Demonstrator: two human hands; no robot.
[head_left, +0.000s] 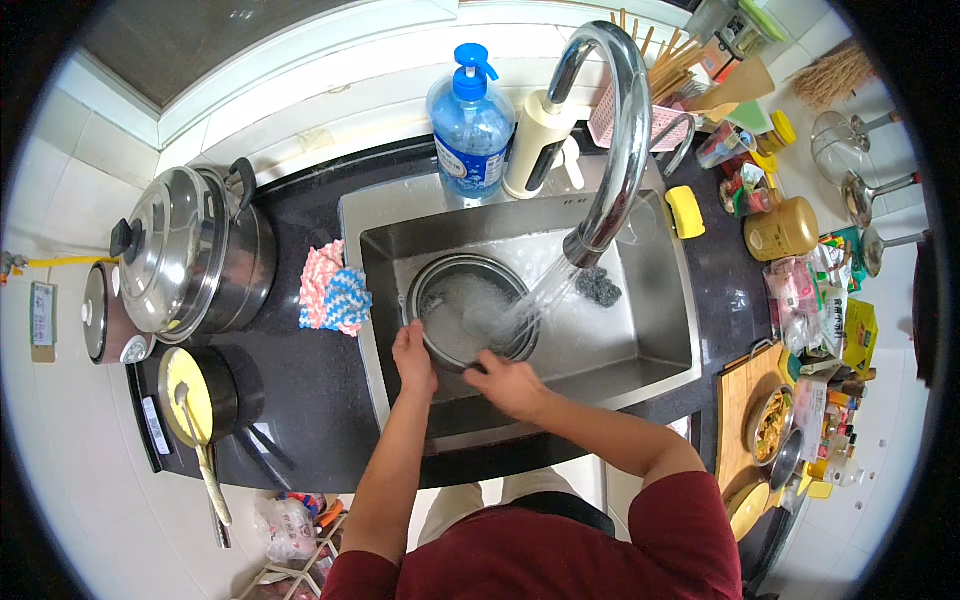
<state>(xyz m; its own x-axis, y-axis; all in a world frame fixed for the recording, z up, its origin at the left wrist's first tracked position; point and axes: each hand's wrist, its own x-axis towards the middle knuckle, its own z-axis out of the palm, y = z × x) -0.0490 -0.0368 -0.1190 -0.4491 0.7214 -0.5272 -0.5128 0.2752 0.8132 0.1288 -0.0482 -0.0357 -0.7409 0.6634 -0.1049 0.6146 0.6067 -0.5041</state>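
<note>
A round dark metal pot [531,345] sits in the left part of the steel sink [640,375], with cloudy, foamy water in it. From the chrome faucet [625,180] a spray of water falls into the pot's right side. My left hand [416,358] is closed on the pot's near left rim. At the near rim, my right hand [507,384] has its fingers curled against the edge, closed on it and slightly blurred. A dark scouring pad [598,288] lies on the sink bottom, right of the pot.
Left of the sink lie a pink and blue crocheted cloth [336,288], a large lidded steamer pot [190,255] and a saucepan [225,395]. A blue pump bottle [470,135] stands behind. To the right are a yellow sponge [685,212] and a cutting board [735,425].
</note>
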